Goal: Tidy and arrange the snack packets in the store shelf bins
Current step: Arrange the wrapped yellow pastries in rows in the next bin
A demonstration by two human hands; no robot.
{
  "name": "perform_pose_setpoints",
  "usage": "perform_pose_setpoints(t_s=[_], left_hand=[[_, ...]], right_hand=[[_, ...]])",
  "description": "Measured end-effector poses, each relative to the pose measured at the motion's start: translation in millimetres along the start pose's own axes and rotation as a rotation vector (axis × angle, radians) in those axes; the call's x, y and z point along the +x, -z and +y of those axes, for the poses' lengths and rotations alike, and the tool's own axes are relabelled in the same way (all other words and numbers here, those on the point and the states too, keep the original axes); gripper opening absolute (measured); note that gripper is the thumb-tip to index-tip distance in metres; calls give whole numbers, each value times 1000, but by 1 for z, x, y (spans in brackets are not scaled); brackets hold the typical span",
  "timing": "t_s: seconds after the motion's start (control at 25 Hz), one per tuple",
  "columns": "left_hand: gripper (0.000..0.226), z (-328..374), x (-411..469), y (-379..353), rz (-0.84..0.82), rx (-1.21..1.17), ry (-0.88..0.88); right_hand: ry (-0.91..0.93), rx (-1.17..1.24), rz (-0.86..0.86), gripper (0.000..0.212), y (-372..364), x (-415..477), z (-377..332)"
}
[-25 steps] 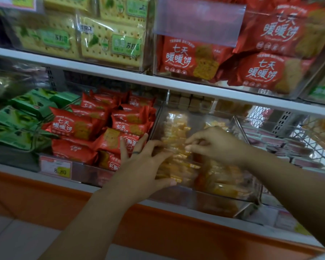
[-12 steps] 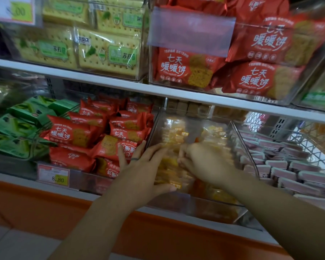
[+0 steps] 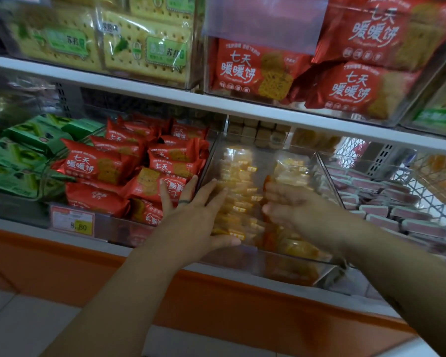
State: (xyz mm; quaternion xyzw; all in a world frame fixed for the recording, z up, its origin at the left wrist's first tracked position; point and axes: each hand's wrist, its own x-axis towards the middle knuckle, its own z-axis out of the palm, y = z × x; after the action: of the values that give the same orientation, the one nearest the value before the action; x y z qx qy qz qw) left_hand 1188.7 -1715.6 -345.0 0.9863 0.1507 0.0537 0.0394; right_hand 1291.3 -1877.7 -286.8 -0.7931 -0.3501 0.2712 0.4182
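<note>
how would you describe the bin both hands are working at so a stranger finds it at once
Look at the lower shelf with the orange front. The clear bin sits there between red packets on its left and pink-grey packets on its right. Its clear-wrapped yellow packets set it apart from those neighbours.

The right hand (image 3: 301, 212) is blurred, so whether its fingers (image 3: 276, 194) grip any of the yellow packets (image 3: 238, 176) cannot be told. The left hand (image 3: 193, 220) hides the packets under its palm. The top edge cuts off the upper red packets (image 3: 366, 29).
</note>
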Motion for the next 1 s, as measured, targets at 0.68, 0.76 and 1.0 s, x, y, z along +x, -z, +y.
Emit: perform_pose_setpoints(t_s=[0.68,0.76,1.0], left_hand=[[91,1,-1,-2,58,-14,-12],[91,2,-1,-3,67,-31,-19],[95,0,-1,-3,113,-47,-21]], right_hand=[[297,-1050,123,20,-9,34,16],[325,-933,115,23,-6,36,24],[265,-613,129,26,-13,41,26]])
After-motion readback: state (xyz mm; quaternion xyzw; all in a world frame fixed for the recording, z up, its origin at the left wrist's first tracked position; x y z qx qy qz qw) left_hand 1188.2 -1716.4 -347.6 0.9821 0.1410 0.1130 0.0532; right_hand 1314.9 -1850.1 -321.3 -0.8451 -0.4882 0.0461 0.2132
